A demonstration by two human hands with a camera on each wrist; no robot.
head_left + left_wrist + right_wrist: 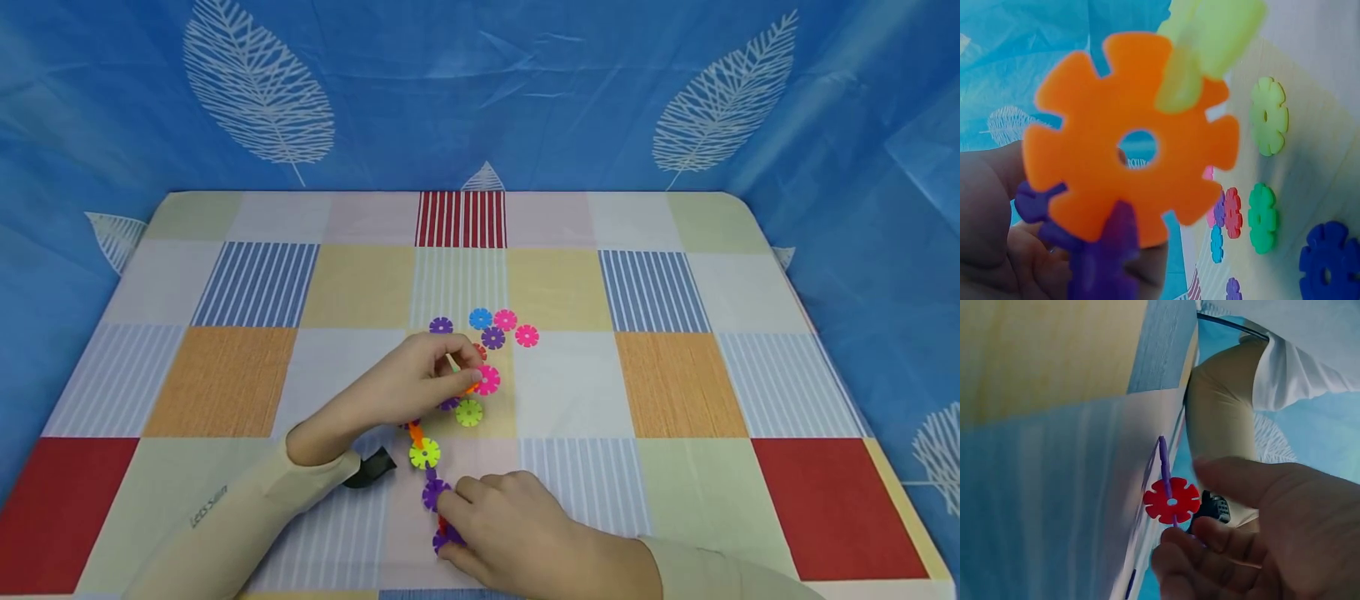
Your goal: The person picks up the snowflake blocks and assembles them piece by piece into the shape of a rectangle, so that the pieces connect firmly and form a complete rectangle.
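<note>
My left hand [427,379] hovers among loose flower-shaped discs, its thumb and index finger pinching at the edge of a pink disc [487,380]. A bit of orange disc [471,388] shows under the thumb; I cannot tell whether it is held too. A chain of slotted discs runs from beneath the left wrist towards me: an orange disc [1085,144], a yellow disc [424,453], a purple disc [433,496] and a red disc [1169,501]. My right hand [517,529] grips the chain's near end, where another purple disc [444,542] sits by the thumb.
Loose on the patchwork cloth lie a yellow-green disc [469,413], a green disc [1263,219], a blue disc [481,318] and several pink and purple ones. A black strap end [371,468] sticks out at the left sleeve. Blue curtain [487,92] surrounds the table.
</note>
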